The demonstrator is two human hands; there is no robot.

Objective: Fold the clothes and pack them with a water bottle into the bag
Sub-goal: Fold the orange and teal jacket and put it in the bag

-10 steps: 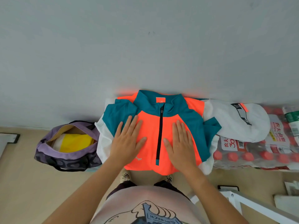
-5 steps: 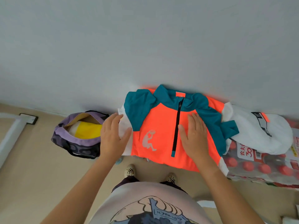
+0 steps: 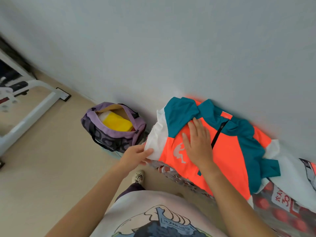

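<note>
Jacket [image 3: 220, 151] folded, lying on the shrink-wrapped bottle packs [image 3: 280, 207] by the wall | left hand [image 3: 135, 155] pinches its white side edge, right hand [image 3: 198, 142] lies flat on the orange chest | purple bag [image 3: 111, 134] open on the floor just beside, yellow item [image 3: 118, 123] already inside | left: jacket and a bottle into the bag, by my read

We can read a red "30" below red Chinese characters on the white label [image 3: 285, 201] of the plastic-wrapped pack of bottles [image 3: 280, 218]. The T-shirt [image 3: 153, 218] carries small lettering, too blurred for us to read.
</note>
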